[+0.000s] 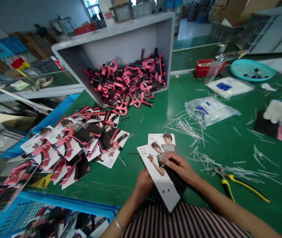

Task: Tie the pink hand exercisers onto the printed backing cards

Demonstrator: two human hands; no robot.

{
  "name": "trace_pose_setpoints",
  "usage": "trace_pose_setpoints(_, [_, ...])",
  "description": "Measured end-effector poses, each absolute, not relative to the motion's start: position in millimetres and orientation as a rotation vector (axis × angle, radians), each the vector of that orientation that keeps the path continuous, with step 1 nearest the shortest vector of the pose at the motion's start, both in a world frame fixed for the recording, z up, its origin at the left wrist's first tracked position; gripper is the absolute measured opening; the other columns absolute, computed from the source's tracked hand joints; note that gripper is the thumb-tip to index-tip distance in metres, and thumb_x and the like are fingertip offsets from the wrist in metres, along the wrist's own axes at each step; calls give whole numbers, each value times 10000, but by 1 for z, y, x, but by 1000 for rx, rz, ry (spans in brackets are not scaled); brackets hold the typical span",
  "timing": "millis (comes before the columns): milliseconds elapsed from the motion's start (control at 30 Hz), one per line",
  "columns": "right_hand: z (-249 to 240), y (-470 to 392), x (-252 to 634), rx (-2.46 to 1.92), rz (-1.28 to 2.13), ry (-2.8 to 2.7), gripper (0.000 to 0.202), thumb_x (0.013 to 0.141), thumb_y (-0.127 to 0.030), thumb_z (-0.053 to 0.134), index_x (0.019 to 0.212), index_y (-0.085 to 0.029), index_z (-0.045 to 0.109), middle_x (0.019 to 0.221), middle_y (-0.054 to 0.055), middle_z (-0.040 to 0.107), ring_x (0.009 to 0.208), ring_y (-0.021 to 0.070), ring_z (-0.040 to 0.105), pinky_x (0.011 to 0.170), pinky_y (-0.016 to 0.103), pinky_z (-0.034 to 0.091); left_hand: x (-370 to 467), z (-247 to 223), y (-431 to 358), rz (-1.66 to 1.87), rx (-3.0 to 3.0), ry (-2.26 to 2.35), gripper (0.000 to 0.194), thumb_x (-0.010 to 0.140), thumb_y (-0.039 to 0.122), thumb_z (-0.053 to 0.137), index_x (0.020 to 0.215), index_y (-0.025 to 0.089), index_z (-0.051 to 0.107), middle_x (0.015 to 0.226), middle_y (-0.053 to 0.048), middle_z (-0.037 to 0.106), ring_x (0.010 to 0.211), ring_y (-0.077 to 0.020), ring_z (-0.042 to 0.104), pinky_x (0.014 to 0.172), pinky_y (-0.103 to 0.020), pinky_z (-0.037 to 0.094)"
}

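Observation:
A printed white-and-black card is tilted in front of my striped top. My left hand holds it from beneath at its left edge, most of the fingers hidden behind it. On the card's right side my right hand has its thumb and forefinger pinched together at the surface; whatever is between them is too small to make out. Just beyond lies another printed card on the green table. Cards with pink-and-black hand grips are piled to the left.
A tipped grey bin holds loose pink-and-black grips. White cable ties, a plastic bag, yellow-black cutters, a white glove and a teal tray lie to the right. A blue crate stands lower left.

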State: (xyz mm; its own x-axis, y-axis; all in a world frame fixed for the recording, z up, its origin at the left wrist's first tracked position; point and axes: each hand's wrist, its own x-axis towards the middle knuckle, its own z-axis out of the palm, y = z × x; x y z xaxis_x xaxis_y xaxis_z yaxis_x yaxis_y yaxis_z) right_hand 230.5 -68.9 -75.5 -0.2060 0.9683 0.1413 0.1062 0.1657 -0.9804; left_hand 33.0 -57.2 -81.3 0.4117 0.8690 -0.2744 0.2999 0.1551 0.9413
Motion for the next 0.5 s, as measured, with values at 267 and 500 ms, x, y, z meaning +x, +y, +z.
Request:
trace_pose_setpoints(267, [-57,-76,235,-1158,966,-1971,143,938,-295,569,1061,-222,578,1080,68,579,1048,211,533,951,379,438,28,-60,-59,798,1313,1228,351,786,316,637,1110,180,629,1002,-69,721,856,-226,648,771,-292,490])
trace_pose_setpoints(500, [-63,-75,224,-1303,878,-1850,90,972,-232,484,899,-218,534,930,37,578,908,193,560,828,336,472,22,-50,-44,793,1107,1137,579,720,461,722,1211,173,614,1239,-109,657,1182,-310,563,997,-360,417])
